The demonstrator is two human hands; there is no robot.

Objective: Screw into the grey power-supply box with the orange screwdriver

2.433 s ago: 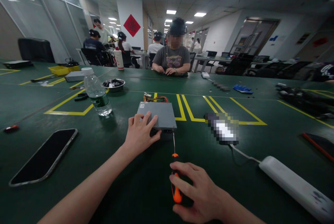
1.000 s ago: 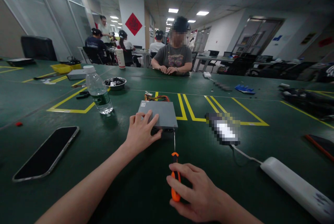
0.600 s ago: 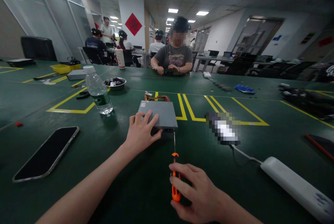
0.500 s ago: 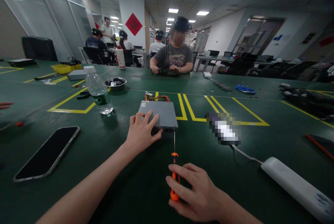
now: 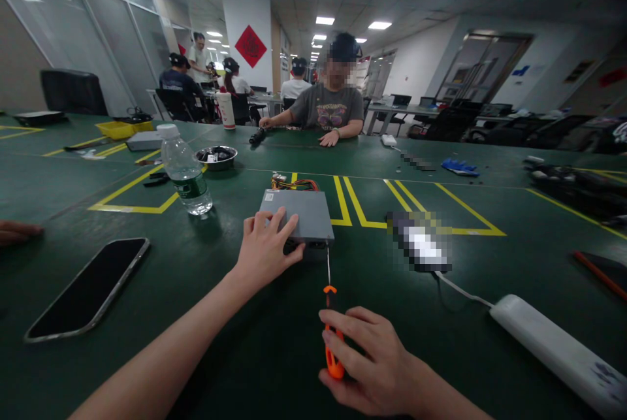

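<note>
A grey metal computer power supply (image 5: 306, 208) lies flat on the green table, its bundle of coloured wires (image 5: 296, 183) coming out at the far side. My left hand (image 5: 269, 240) grips its near left corner, fingers on the top and thumb against the front face. In my right hand (image 5: 369, 358) is an orange and black screwdriver (image 5: 334, 341), held by the handle between thumb and fingers. Its thin shaft points away from me, and the tip meets the front face near the right corner. Whatever the tip touches is too small to make out.
Left of the power supply stands a water bottle (image 5: 186, 175), with a dark phone (image 5: 91, 289) nearer me. Behind is a metal bowl (image 5: 218, 157) of small parts. To the right lie a blurred device (image 5: 421, 243) and a white power strip (image 5: 553, 348). A person (image 5: 328, 100) sits opposite.
The screwdriver's handle has swung slightly right and turned in my right hand; my left hand stays put. Across the table, the person has moved a dark object leftward. Another person's hand at the left edge has shifted.
</note>
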